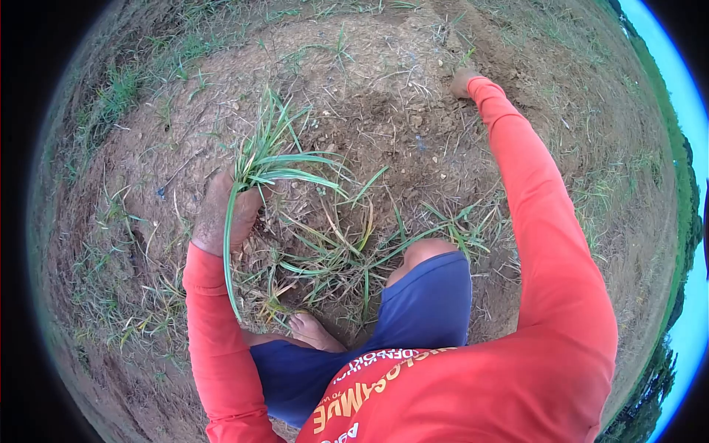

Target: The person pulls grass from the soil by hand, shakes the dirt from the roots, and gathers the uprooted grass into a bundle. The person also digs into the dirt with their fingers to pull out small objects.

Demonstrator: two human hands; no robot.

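Observation:
Wrapped round the base of a bunch of long green grass-like plants [269, 151] is my left hand [225, 210], at the left of the view. The leaves fan up and to the right, and one long blade hangs down over my sleeve. My right hand [463, 83] is stretched far forward at the upper right, down at the bare brown soil [399, 133]. Its fingers are hidden, so what it touches or holds does not show. A small green sprig [467, 55] stands just beyond it.
Loose grass clumps [347, 255] lie on the ground in front of my knee [425, 255] and bare foot [314, 330]. Green weeds [118, 92] grow at the upper left. Trees [653, 380] and sky show along the right edge.

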